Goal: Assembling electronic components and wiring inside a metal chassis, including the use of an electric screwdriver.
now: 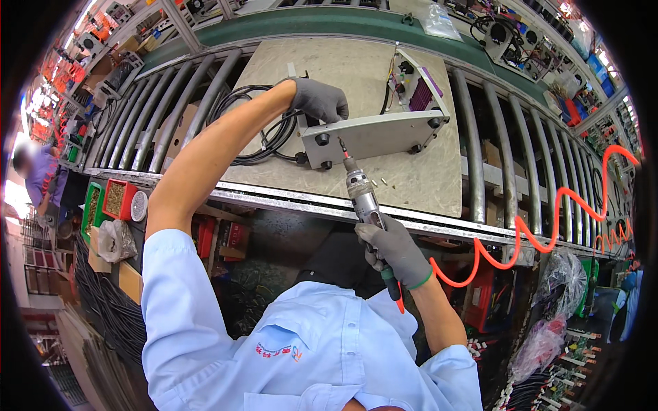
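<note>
A grey metal housing [377, 138] stands on the work board with its panel with black feet facing me; a purple part [423, 94] shows inside. My left hand [319, 101], in a grey glove, reaches over the panel's upper left edge. Its fingers are curled, and the fingertips are hidden behind the panel. In my gloved right hand [397, 250] is a pneumatic screwdriver [363, 195], gripped round its body. The bit points at the panel's left part, near a foot; contact I cannot tell. Several small screws [384, 182] lie beside the tool.
Metal rollers [473, 147] flank the board [418, 185]. A black cable coil [274, 140] lies left of the housing. An orange coiled air hose [521, 233] stretches off right. Red and green bins [118, 198] of small parts stand at left. Another person [44, 171] is far left.
</note>
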The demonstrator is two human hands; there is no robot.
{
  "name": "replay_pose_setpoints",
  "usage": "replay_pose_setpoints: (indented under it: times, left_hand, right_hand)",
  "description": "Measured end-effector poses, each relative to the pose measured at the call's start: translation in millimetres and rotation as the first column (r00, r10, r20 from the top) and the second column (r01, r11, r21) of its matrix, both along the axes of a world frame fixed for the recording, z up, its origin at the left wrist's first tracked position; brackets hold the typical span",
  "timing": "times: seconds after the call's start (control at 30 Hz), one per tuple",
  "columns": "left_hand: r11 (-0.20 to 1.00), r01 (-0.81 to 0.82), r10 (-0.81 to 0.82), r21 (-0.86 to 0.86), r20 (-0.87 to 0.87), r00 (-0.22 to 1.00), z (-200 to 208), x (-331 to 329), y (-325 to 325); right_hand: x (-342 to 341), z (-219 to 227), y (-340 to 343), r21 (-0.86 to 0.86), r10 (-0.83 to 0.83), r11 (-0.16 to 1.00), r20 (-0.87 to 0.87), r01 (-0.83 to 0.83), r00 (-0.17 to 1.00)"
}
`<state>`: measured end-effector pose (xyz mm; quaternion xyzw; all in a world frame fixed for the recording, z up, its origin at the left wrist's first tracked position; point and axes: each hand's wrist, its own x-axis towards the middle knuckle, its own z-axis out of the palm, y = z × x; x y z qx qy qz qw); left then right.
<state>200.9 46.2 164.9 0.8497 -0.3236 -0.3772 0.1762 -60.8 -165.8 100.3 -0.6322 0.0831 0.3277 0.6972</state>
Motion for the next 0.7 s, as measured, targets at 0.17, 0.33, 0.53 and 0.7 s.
replay_pose_setpoints:
  times: [0.17,0.33,0.53,0.7]
  left_hand:
    - [1.000,0.025,-0.024,-0.019,0.045,0.999,-3,2,-1]
    - [0.995,0.080,-0.084,0.059,0.073,0.994,-4,7,-4]
    - [0.998,0.057,-0.059,0.021,0.095,0.994,-3,2,-1]
    - [0.999,0.030,-0.032,0.025,0.094,0.995,-1,0,0]
  right_hand:
    - [-6,-3,12,0.251,-0.064,0.963,-0.138,0.098,0.988]
    - [-13,-7,37,0.216,-0.121,0.964,-0.164,0.155,0.979]
    - [-8,4,28,0.216,-0.097,0.968,-0.154,0.129,0.983]
    - [-8,4,33,0.241,-0.078,0.963,-0.179,0.121,0.981]
